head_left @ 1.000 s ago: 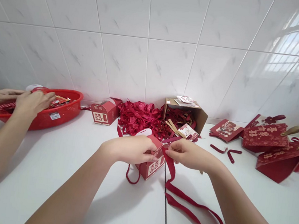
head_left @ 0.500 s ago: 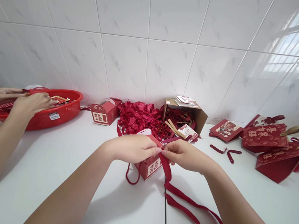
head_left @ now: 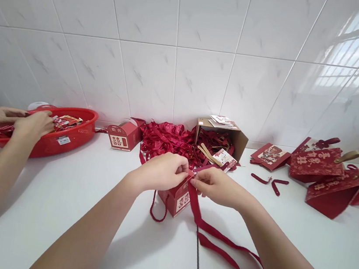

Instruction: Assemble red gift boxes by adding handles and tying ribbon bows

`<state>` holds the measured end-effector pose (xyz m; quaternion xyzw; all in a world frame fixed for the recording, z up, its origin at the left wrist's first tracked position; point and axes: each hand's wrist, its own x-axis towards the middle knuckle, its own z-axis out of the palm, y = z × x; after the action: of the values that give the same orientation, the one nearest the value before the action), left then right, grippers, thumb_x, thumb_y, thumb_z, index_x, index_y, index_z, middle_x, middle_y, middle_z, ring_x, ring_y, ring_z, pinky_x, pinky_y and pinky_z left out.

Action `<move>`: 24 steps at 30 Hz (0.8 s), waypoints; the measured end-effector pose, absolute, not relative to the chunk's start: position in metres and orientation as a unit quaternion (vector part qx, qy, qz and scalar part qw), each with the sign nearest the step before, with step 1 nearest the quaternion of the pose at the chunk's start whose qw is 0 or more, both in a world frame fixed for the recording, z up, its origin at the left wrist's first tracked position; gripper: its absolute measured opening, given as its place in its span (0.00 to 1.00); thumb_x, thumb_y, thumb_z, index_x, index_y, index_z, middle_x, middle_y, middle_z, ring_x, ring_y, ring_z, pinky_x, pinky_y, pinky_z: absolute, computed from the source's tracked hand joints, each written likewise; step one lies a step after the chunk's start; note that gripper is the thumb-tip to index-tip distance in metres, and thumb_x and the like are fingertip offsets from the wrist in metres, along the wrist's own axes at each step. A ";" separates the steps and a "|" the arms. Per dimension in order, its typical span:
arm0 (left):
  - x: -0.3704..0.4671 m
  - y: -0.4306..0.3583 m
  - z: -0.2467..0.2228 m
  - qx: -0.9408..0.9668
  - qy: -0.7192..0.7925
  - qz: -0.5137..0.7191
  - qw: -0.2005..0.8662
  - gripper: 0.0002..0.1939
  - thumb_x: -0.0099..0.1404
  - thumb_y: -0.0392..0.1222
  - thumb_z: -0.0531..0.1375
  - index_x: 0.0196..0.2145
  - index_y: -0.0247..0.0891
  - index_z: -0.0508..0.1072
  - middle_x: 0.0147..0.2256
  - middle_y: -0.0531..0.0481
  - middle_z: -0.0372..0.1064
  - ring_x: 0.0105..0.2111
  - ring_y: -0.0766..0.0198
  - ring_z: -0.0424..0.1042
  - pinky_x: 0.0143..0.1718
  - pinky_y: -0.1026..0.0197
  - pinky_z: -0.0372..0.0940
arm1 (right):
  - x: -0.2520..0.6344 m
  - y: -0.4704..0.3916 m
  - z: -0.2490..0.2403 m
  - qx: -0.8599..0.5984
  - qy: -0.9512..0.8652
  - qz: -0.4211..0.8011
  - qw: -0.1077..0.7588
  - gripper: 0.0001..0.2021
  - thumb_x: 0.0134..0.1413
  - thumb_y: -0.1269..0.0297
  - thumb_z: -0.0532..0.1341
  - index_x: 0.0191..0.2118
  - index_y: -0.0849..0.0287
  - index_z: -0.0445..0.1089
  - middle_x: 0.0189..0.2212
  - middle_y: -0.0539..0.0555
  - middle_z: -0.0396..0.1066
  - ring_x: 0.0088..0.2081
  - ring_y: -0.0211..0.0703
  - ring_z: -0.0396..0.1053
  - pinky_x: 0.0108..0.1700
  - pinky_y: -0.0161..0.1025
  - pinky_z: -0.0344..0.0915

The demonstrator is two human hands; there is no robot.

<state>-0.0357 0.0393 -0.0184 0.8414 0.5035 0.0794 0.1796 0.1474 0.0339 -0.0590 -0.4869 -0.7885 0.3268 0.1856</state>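
In front of me a small red gift box (head_left: 173, 202) with a cream double-happiness print stands on the table. A dark red ribbon (head_left: 196, 209) runs down from its top edge, and its loop lies on the tabletop to the right. My right hand (head_left: 220, 186) pinches that ribbon at the box's upper edge. Over the top of the box, my left hand (head_left: 164, 172) is closed with curled fingers; what they hold, if anything, is hidden. A red braided cord (head_left: 157, 219) hangs in a loop at the box's left side.
Behind lie a heap of red ribbons (head_left: 169, 137) and a cardboard box (head_left: 239, 142). Another gift box (head_left: 123, 136) stands left of them. At far left a co-worker's hands (head_left: 33, 124) reach into a red basket (head_left: 61, 147). Red cards (head_left: 269, 157) and handled boxes (head_left: 332, 201) sit right.
My left hand has lifted slightly and curled its fingers, parting from my right fingertips. More of the box top shows. The right hand stays at the ribbon. The co-worker's hands have shifted slightly left.
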 end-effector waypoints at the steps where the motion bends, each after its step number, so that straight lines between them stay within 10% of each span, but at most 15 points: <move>1: -0.037 0.039 -0.017 0.839 0.509 0.090 0.172 0.07 0.62 0.42 0.53 0.28 0.39 0.65 0.26 0.53 0.68 0.23 0.64 0.63 0.21 0.64 0.52 | 0.148 0.032 -0.058 -0.495 -0.787 0.319 0.186 0.17 0.55 0.55 0.54 0.20 0.58 0.56 0.18 0.47 0.58 0.22 0.35 0.55 0.24 0.35 0.50; 9: -0.040 0.014 -0.001 0.811 0.421 0.337 0.228 0.09 0.69 0.44 0.50 0.34 0.39 0.64 0.29 0.54 0.66 0.28 0.67 0.64 0.28 0.65 0.59 | 0.147 0.016 -0.041 -0.460 -0.760 0.262 0.377 0.11 0.53 0.57 0.60 0.40 0.56 0.70 0.42 0.55 0.71 0.41 0.43 0.67 0.40 0.39 0.64; 13: -0.040 0.007 0.006 0.802 0.401 0.392 0.207 0.09 0.69 0.46 0.52 0.35 0.39 0.67 0.34 0.52 0.68 0.34 0.66 0.67 0.32 0.65 0.61 | 0.144 0.011 -0.033 -0.374 -0.724 0.363 0.453 0.09 0.56 0.58 0.60 0.35 0.58 0.71 0.33 0.52 0.73 0.35 0.39 0.69 0.37 0.37 0.66; 24: -0.051 0.068 -0.037 0.750 0.648 0.081 0.103 0.24 0.62 0.62 0.51 0.41 0.38 0.63 0.40 0.40 0.71 0.38 0.49 0.71 0.29 0.59 0.60 | 0.160 -0.016 -0.015 -0.302 -0.665 0.402 0.553 0.03 0.53 0.65 0.65 0.33 0.57 0.71 0.28 0.50 0.71 0.30 0.37 0.69 0.31 0.32 0.67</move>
<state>-0.0510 0.0675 -0.0372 0.7501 0.6481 0.0815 0.1031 0.1602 -0.0161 -0.0152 -0.3017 -0.6646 0.4022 0.5527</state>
